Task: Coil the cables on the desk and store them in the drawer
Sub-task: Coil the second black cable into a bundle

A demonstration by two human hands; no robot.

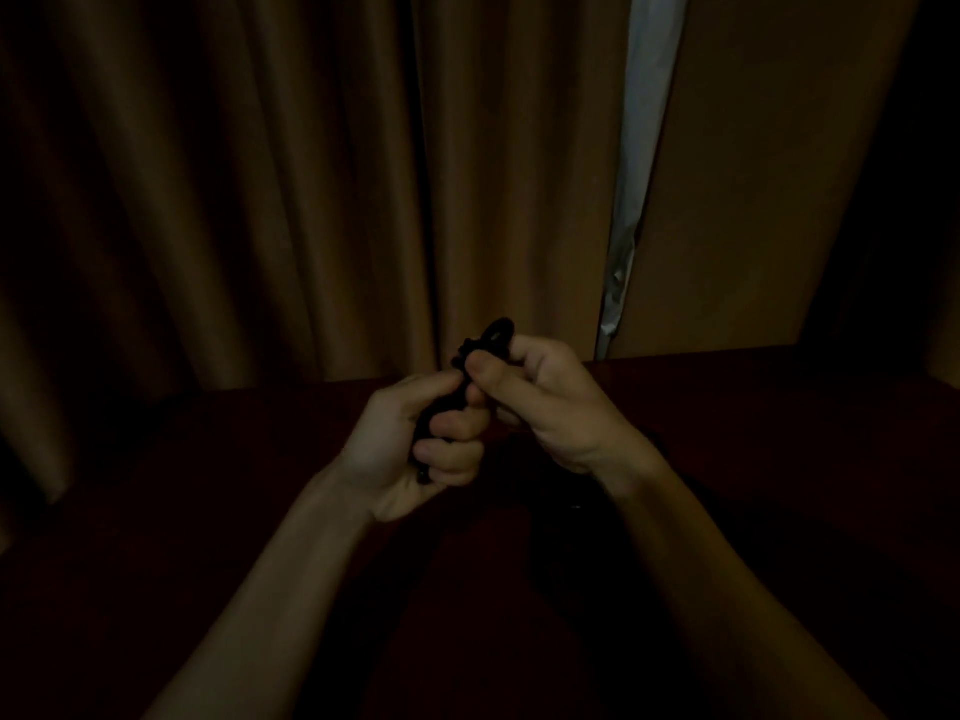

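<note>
Hanging in deep vertical folds, a brown fabric curtain (208, 200) fills the left and middle of the dim room, and its hem drops behind the far edge of the desk. Below it lies a dark reddish-brown wooden desk (182, 511), which spans the whole width of the view. Its surface is so dark that little grain or detail shows.

Above the middle of the desk, the left hand (410, 449) is raised off the surface with its forearm bare. Its fingers are curled round the lower part of a black bundled cable (498, 332), gripping it. The cable stands roughly upright between the two hands, held clear of the desk. A small loop sticks out at the top, and a short dark end shows under the left hand's little finger.

Just to the right, the right hand (550, 402) touches the left hand. It pinches the upper part of the cable, with the thumb pressed against it and the other fingers curled behind. Under the right wrist the desk is darker still, and I cannot tell what lies there.

Further right, a narrow pale white strip (644, 148) shows through a gap in the drapes. Beyond it a flat brown curtain panel (779, 174) hangs smooth, and the far right corner sinks into shadow.
</note>
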